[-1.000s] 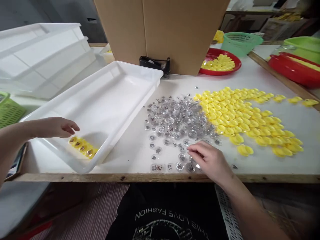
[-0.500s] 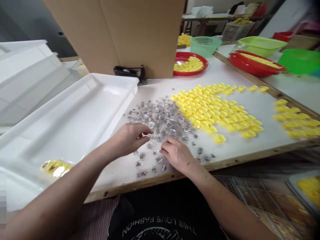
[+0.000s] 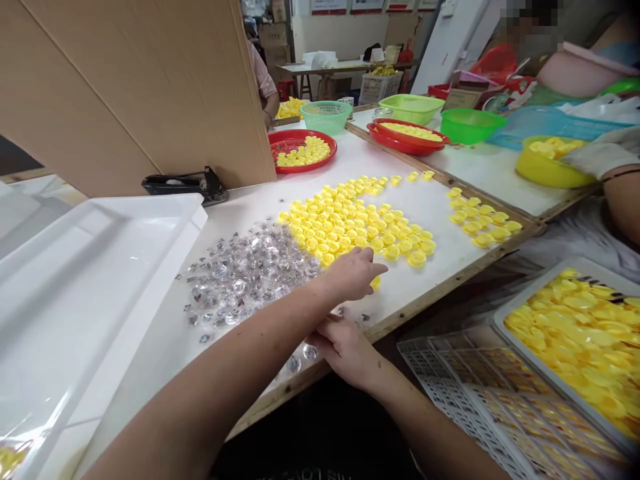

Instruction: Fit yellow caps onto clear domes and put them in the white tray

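Yellow pieces (image 3: 345, 223) spread at twelve o'clock from the left hand (image 3: 353, 273), its grip half-curled, hold unclear; clear discs (image 3: 240, 273) heap at nine on the desk (image 3: 400, 287). Right hand (image 3: 350, 350) at six: fingers bent, contents hidden. Judgement: pinch single pieces by the rim, forearm lifted clear of discs.

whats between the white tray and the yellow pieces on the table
In the head view, clear pieces lie heaped between the tray and yellow pieces.
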{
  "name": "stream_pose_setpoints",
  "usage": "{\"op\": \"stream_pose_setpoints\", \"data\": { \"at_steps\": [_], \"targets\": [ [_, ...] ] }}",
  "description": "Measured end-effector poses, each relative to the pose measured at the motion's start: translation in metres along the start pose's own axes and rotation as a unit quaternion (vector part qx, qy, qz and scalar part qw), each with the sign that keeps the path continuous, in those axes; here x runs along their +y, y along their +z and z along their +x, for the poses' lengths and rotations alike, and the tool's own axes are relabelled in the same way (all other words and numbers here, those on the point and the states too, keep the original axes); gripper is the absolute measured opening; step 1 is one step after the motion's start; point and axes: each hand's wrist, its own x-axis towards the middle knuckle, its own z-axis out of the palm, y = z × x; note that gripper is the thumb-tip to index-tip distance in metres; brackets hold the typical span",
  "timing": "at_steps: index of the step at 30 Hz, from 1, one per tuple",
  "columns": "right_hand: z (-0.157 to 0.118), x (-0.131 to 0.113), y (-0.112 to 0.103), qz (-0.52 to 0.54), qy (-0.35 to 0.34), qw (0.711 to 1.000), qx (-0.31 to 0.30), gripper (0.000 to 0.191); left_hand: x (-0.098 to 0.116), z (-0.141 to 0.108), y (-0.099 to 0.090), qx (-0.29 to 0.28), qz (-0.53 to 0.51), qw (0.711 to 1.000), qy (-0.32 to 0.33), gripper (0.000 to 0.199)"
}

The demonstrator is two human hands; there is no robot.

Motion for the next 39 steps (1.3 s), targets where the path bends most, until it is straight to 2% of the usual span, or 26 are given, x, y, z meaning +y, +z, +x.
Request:
{"op": "stream_pose_setpoints", "data": {
  "at_steps": [4,7,10,13,15,17,20,23,28,31,35,39],
  "targets": [
    [-0.007,0.010,-0.007,0.000,-0.031,0.999,0.017,0.014,-0.004,0.018,0.017,-0.015,0.013,1.000,0.020,0.030],
    [-0.014,0.009,-0.011,0.055,0.014,0.998,0.028,0.016,-0.005,0.011,0.010,0.004,-0.001,1.000,0.018,0.023],
    [-0.020,0.007,-0.021,0.180,0.098,0.976,0.069,0.012,-0.007,-0.016,-0.012,0.040,-0.072,0.996,-0.040,0.023],
    [-0.018,0.008,-0.033,0.231,0.102,0.959,0.127,0.007,-0.010,-0.062,-0.035,0.078,-0.174,0.975,-0.113,0.023],
    [-0.011,0.008,-0.037,0.237,0.087,0.957,0.140,0.012,-0.010,-0.098,-0.041,0.090,-0.243,0.953,-0.156,0.021],
    [-0.001,0.006,-0.034,0.266,0.096,0.950,0.130,0.018,-0.008,-0.132,-0.039,0.100,-0.309,0.922,-0.209,0.024],
    [0.015,0.001,-0.019,0.310,0.122,0.939,0.088,0.018,0.000,-0.171,-0.026,0.131,-0.385,0.870,-0.279,0.026],
    [0.028,-0.005,0.002,0.307,0.126,0.943,0.029,0.016,0.007,-0.196,-0.012,0.180,-0.441,0.824,-0.307,0.021],
    [0.042,-0.017,0.031,0.277,0.115,0.954,-0.021,0.018,0.010,-0.218,0.002,0.275,-0.531,0.736,-0.317,0.026],
    [0.048,-0.024,0.040,0.213,0.089,0.973,-0.026,0.015,0.007,-0.227,0.008,0.295,-0.577,0.689,-0.325,0.030],
    [0.054,-0.035,0.041,0.080,0.033,0.994,-0.064,0.018,0.002,-0.235,0.017,0.287,-0.607,0.661,-0.335,0.034],
    [0.059,-0.046,0.031,-0.040,-0.024,0.989,-0.140,0.029,-0.003,-0.237,0.022,0.284,-0.633,0.641,-0.328,0.033]
  ]
}}
